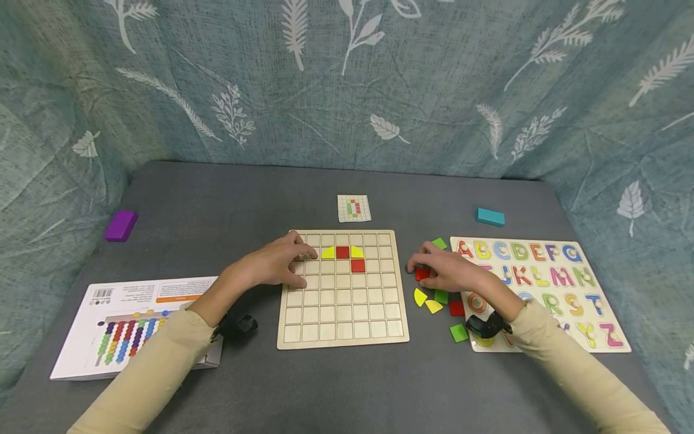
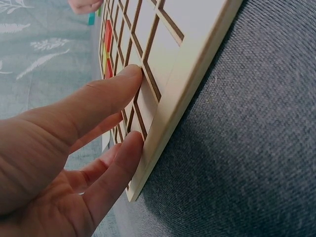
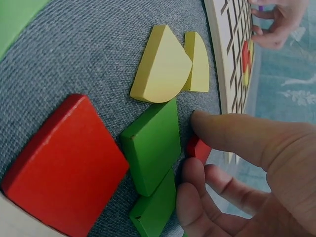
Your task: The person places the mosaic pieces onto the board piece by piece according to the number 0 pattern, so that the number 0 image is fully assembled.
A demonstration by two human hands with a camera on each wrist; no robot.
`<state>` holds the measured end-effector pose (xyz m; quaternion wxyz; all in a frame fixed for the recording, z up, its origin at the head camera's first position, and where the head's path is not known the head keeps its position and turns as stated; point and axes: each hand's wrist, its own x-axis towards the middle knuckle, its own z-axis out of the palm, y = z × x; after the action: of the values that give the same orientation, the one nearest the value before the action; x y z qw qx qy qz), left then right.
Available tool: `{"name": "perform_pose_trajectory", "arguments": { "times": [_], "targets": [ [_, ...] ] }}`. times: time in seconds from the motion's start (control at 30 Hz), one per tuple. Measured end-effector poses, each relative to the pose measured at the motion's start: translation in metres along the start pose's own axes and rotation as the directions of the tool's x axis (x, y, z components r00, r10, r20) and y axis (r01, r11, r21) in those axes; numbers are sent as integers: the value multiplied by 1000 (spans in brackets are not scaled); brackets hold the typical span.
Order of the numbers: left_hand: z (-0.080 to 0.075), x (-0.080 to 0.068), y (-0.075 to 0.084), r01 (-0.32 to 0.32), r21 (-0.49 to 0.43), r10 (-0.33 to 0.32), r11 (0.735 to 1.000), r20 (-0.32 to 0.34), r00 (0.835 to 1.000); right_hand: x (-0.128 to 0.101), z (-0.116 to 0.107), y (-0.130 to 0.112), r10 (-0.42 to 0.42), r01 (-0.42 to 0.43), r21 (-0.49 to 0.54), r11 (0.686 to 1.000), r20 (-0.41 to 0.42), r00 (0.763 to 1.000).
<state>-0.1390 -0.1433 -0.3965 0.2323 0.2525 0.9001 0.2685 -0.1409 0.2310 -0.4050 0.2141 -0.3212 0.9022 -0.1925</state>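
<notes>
A wooden grid board lies in the middle of the table. Two yellow quarter-round pieces and two red squares sit in its upper cells. My left hand is over the board's left edge, thumb and fingers spread apart, holding nothing. In the left wrist view its thumb and fingertips are at the cells. My right hand reaches over loose pieces right of the board. Its thumb and fingers stand apart around a red piece, partly hidden. Nearby lie yellow quarter-rounds, green squares and a red square.
A small pattern card lies behind the board. The alphabet puzzle board is under my right forearm. On the left are a white box and a purple block. A teal block is at back right.
</notes>
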Motion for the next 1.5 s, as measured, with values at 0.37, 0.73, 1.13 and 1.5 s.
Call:
{"name": "perform_pose_trajectory", "arguments": {
  "times": [0.37,0.73,1.13,1.5],
  "targets": [
    [1,1,0,-10,9,10,1000,-8,1000,2,-2,-1,-9,9,-4,1000,-3,1000],
    [0,1,0,-5,15,6,1000,-6,1000,3,-2,-1,-21,21,-15,1000,-11,1000],
    [0,1,0,8,19,-8,1000,-9,1000,3,2,-3,-30,28,-54,998,-40,999],
    [-1,2,1,27,12,-27,1000,9,1000,5,6,-3,-69,56,-104,993,-126,990]
  ]
}}
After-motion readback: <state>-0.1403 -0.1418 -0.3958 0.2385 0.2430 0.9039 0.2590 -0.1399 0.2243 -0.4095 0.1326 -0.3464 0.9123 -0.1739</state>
